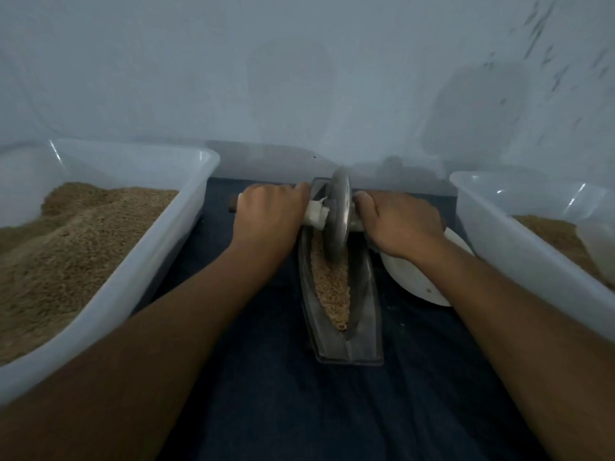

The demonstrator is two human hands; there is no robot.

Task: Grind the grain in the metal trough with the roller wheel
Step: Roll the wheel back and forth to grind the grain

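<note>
A boat-shaped metal trough [366, 331] lies lengthwise on a dark blue cloth, holding a strip of tan grain [332, 291]. A grey metal roller wheel [337, 217] stands upright in the far half of the trough, its rim down in the grain. A handle runs through the wheel to both sides, wrapped in white cloth on the left. My left hand [269, 217] grips the left end of the handle. My right hand [399, 224] grips the right end. The near tip of the trough shows bare metal.
A large translucent plastic tub [186, 227] heaped with brown grain stands to the left. Another tub [492, 234] with grain and a small clear cup is on the right. A white plate [419, 284] lies under my right wrist. A pale wall rises right behind.
</note>
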